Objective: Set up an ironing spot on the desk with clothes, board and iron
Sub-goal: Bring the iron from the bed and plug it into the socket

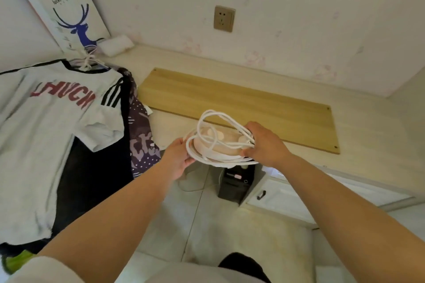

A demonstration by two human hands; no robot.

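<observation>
A small pale pink iron (218, 145) wrapped in loops of white cord (211, 122) is held above the desk's front edge. My right hand (264, 142) grips its right end together with the cord. My left hand (178, 156) holds its left side from below. A flat wooden board (253, 99) lies on the desk (368, 126) just behind the iron. A pile of clothes lies at the left: a white T-shirt (46, 126) with red letters on top, a dark garment (92, 172) under it and a purple patterned one (142, 135) beside it.
A wall socket (224, 18) sits above the board. A white paper bag (69, 11) with a blue deer leans in the back left corner, next to a white rolled cloth (116, 45). Below the desk stand a black box (236, 184) and a white cabinet (287, 197).
</observation>
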